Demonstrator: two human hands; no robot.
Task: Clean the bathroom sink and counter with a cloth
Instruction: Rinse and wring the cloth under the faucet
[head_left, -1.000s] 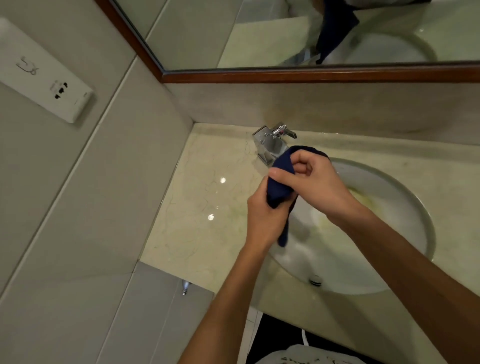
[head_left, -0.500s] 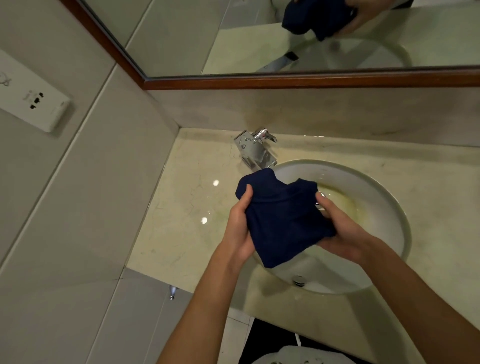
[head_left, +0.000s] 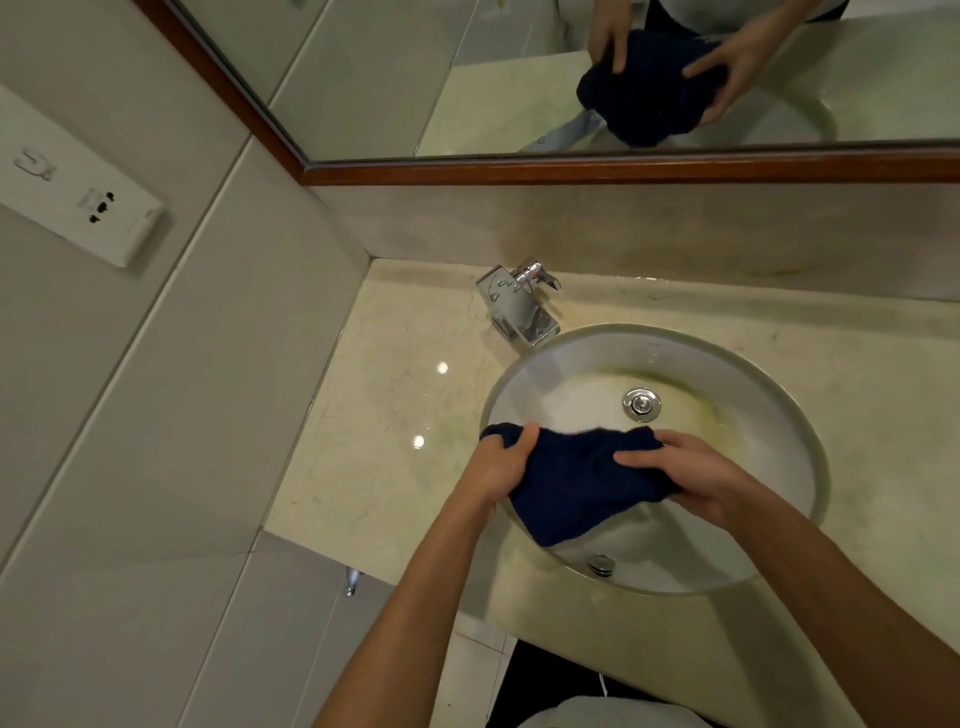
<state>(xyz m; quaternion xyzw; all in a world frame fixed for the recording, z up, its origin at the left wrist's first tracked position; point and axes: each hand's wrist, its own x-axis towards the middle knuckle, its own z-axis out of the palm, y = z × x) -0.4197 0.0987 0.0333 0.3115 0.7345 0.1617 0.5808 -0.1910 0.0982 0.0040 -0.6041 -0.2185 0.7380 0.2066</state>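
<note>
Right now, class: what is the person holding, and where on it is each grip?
A dark blue cloth, over the sink: left hand bunches its left end, right hand its right edge.

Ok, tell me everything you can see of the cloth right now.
The cloth is dark navy, looks like soft terry fabric, rumpled and partly spread. It is held over the near left part of the white sink, a corner drooping toward the basin's near wall. The left hand bunches its left end; the right hand grips its right edge, fingers on top. The mirror reflects it.
</note>
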